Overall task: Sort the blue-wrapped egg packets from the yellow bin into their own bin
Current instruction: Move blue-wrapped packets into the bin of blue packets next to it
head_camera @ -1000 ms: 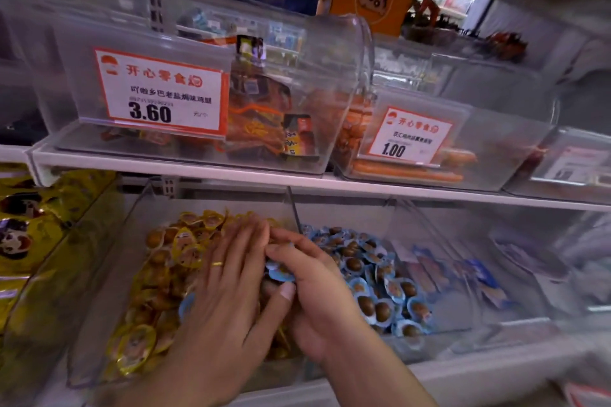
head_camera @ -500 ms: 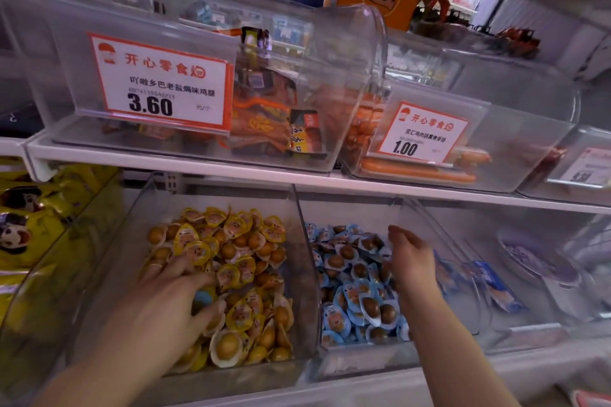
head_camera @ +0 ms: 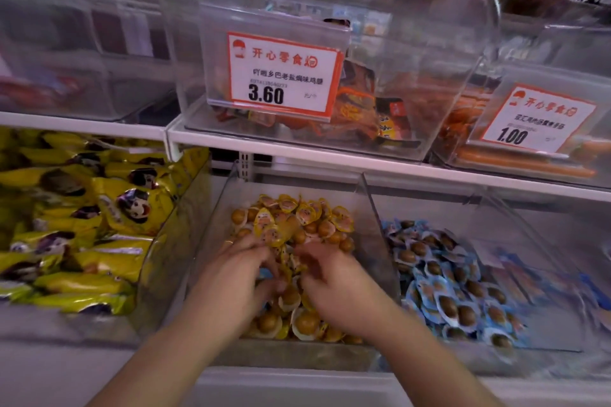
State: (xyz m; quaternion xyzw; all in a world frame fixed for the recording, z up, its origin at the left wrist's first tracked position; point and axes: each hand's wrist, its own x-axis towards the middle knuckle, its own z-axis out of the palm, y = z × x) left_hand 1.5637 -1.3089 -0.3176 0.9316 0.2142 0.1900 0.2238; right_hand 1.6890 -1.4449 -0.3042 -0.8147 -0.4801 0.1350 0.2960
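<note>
— How do my arms sit?
— Both bare forearms reach forward and converge; I see the left hand [head_camera: 231, 277] and right hand [head_camera: 334, 287] side by side, backs up.
— Fingers?
— Curled downward on both, tips blurred and partly hidden. I can't tell whether either one grips anything. The thumbs point toward each other, nearly touching.

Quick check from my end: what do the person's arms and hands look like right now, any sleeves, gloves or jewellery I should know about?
Both forearms are bare as far as the frame shows, with no sleeves, gloves or watch in view. The left hand and right hand are bare too. The picture is motion-blurred, so I cannot tell whether a ring is worn.
</note>
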